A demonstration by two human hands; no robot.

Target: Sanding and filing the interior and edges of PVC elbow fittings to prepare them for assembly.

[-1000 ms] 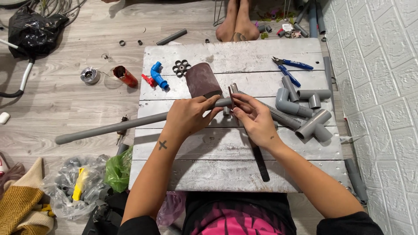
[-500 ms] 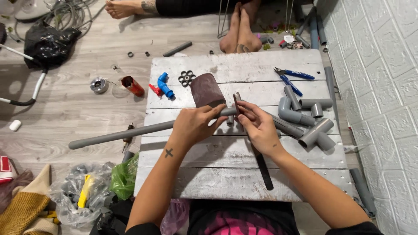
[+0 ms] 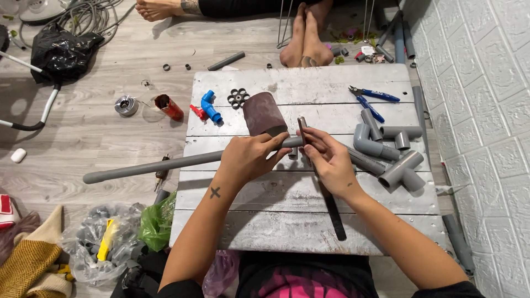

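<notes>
— What was the biggest thing in front of the person?

— A low grey plank table [image 3: 287, 232]. Across it lay a long grey pipe [image 3: 149, 165], one end sticking out well past the table's left edge over the floor.

— And the hands?

— The left hand [image 3: 248, 157] was curled over the pipe near its right end, fingers wrapped and pressed together, forearm reaching in from below. The right hand [image 3: 331, 160] sat just beside it, fingertips pinching a thin dark hacksaw blade [image 3: 320, 182] that ran from near the pipe's end down toward the person; wrist bent slightly, forearm angled in from the lower right.

— What else lay about?

— A brown sandpaper roll [image 3: 262, 113] stood just behind the left hand. To the right was a heap of grey pipe fittings [image 3: 386, 152], and behind them blue-handled pliers [image 3: 370, 99]. A blue valve [image 3: 210, 107] lay at the far left of the table.
</notes>
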